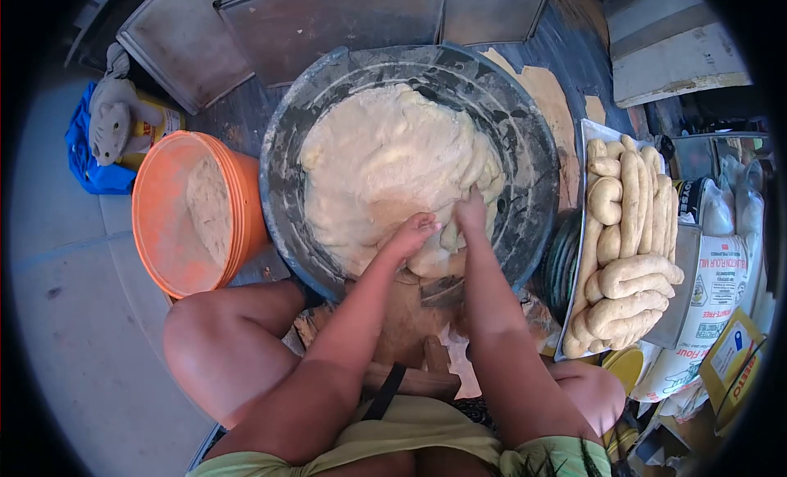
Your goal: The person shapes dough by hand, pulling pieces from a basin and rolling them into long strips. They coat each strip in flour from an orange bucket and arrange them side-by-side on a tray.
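A large mass of pale dough [385, 149] fills much of a wide dark basin [525, 141] in front of me. My left hand [416, 233] is at the near part of the dough with its fingers curled closed, and a bit of dough shows beside the fingertips. Just to its right, my right hand [470, 214] is closed on the dough's folded near-right edge. Its fingertips are partly hidden in the folds. Both forearms reach over the basin's near rim.
An orange bucket [246, 215] with flour inside stands left of the basin. On the right, a tray [584, 149] bears several shaped dough ropes [630, 198]. Flour sacks [709, 280] lie beyond it. Metal sheets [336, 26] lean behind the basin.
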A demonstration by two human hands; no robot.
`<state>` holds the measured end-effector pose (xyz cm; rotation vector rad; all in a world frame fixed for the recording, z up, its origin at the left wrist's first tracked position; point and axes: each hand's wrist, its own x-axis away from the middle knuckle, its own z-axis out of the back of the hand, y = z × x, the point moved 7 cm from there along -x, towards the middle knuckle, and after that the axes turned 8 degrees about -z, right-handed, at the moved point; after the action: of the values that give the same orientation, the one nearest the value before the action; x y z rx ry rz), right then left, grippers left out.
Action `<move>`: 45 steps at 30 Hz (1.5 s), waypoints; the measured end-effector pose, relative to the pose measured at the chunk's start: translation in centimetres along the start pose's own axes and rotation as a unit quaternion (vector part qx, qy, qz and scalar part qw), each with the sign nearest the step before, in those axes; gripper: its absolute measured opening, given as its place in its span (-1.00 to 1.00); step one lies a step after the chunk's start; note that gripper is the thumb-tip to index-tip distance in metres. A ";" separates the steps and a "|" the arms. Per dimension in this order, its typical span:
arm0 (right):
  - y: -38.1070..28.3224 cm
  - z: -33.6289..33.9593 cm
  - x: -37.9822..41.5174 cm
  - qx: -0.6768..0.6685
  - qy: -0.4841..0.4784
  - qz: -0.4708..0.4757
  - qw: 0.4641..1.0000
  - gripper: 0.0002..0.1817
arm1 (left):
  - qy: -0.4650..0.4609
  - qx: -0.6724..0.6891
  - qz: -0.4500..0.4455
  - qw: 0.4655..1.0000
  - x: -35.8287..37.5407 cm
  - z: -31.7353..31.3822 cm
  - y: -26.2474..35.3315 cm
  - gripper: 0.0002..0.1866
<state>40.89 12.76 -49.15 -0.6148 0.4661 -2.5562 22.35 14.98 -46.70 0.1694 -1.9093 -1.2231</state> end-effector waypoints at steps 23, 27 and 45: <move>-6.0 16.1 0.0 -0.596 -0.186 -0.107 0.774 -0.74 | 0.100 0.128 -0.028 0.986 1.8 3.5 4.9 -0.58; -13.4 21.2 5.7 -0.432 -0.263 0.027 0.862 -0.74 | 0.055 0.123 -0.223 0.965 2.0 1.9 10.7 -0.42; -2.5 6.3 -3.5 -0.440 -0.148 -0.189 0.865 -0.68 | 0.082 0.003 -0.207 0.975 0.7 5.6 10.4 -0.73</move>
<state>45.91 15.30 -44.02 -1.5113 1.5531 -2.4040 21.14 23.86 -38.93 0.6787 -1.7832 -1.4234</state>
